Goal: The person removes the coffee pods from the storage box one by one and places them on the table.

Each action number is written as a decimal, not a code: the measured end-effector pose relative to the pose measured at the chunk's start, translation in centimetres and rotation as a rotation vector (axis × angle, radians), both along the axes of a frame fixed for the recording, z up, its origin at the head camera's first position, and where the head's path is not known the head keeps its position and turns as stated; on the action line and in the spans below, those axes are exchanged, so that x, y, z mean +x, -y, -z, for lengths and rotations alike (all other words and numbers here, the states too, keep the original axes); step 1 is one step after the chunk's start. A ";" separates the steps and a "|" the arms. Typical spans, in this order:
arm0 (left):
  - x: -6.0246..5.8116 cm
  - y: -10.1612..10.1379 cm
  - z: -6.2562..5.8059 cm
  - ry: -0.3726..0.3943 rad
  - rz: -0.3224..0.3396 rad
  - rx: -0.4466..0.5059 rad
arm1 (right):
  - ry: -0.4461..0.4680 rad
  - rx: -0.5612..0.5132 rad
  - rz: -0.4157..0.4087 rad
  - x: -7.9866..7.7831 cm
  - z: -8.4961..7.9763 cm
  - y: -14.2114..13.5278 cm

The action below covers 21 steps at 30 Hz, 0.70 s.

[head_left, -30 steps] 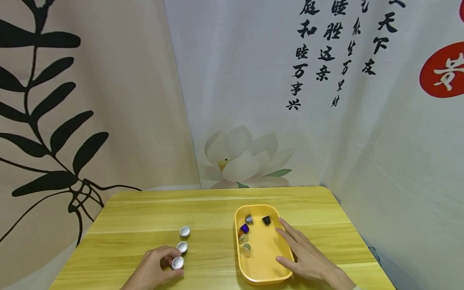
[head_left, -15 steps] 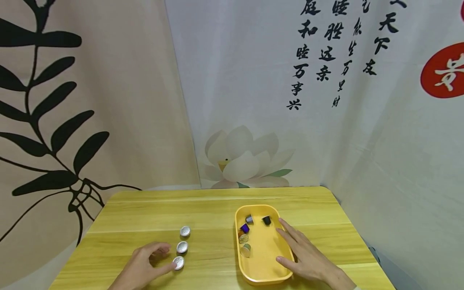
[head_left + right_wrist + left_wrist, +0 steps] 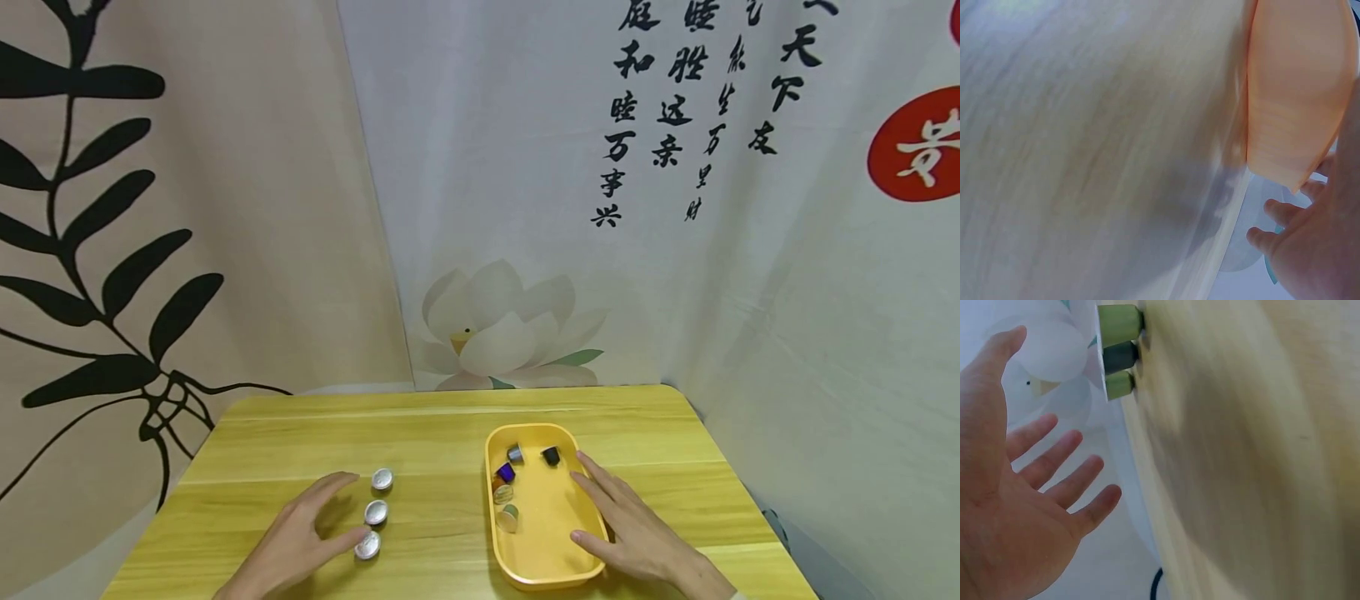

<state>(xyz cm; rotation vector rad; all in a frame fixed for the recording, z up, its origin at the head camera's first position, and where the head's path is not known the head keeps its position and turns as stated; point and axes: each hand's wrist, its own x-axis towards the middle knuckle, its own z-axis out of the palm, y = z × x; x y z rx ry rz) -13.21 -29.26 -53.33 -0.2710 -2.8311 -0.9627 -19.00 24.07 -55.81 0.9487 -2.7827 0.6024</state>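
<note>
Three coffee capsules with silver lids facing up stand in a row on the table: the far capsule point(image 3: 382, 479), the middle capsule point(image 3: 377, 512) and the near capsule point(image 3: 367, 547). From the side, the left wrist view shows two with green bodies and a dark capsule point(image 3: 1120, 357) between them. My left hand point(image 3: 296, 533) is just left of the row, fingers spread, thumb tip overlapping the near capsule's edge. A yellow tray point(image 3: 551, 568) stands to the right. Along its right side lies my right hand point(image 3: 637, 533), straight fingertips at the rim.
Inside the tray, several capsules lie mostly along the left wall: a grey capsule point(image 3: 515, 454), a purple capsule point(image 3: 506, 472), a gold capsule point(image 3: 503, 494) and a pale capsule point(image 3: 507, 518). A black capsule point(image 3: 551, 456) is farther right. Behind the table hangs a printed curtain point(image 3: 510, 208).
My left hand has drawn its fingers back from the near capsule and spread them wider, index finger now reaching farther up the row. The right hand and tray stay put.
</note>
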 end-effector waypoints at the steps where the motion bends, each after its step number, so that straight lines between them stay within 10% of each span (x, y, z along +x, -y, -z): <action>1: -0.1 -0.1 -0.1 -0.006 0.010 -0.005 | 0.001 -0.001 0.000 0.0 0.0 0.0; 21: -3.2 -6.8 -2.7 -0.066 0.319 -0.098 | 0.002 -0.009 -0.002 0.0 -0.1 0.1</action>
